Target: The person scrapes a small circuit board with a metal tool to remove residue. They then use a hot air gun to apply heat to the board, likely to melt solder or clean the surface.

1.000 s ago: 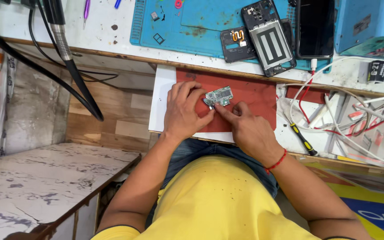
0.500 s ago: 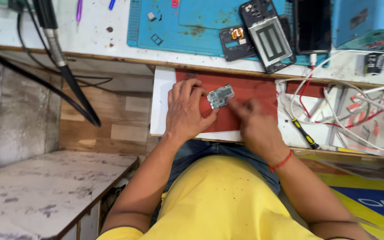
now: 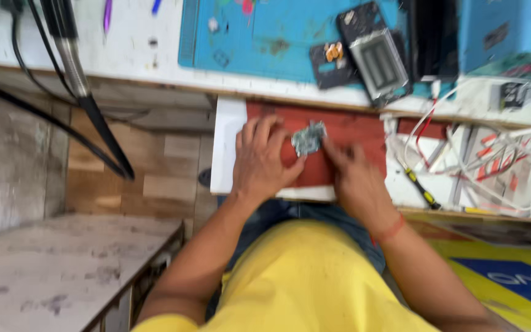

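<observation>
The left hand (image 3: 264, 161) lies flat, fingers spread and released, on a red mat (image 3: 351, 138) that covers a white pull-out board (image 3: 227, 144) under the edge of the counter (image 3: 149, 58); its thumb side is touching or just beside a small grey-green circuit board (image 3: 308, 138), though the blur hides whether it pins the part or only rests next to it. The right hand (image 3: 354, 178) sits just beside that circuit board on its other side, fingers curled toward it, and I cannot tell if it is clenched on a tool, on the board, or on nothing at all (motion smears the fingertips). So the circuit board lies on the red mat between the two hands, close to both. A red thread band (image 3: 391, 229) circles the right wrist. Beyond the hands, farther up the counter, a blue work mat (image 3: 259, 37) carries an opened phone body (image 3: 376, 52) with a smaller dark part (image 3: 330, 61) beside it. Out past the right hand, a tangle of white and red wires (image 3: 480, 154) spreads over a white tray, with a yellow-handled tool (image 3: 422, 190) near its edge. Well away from the left hand, a dark flexible hose (image 3: 81, 92) hangs down from the counter
</observation>
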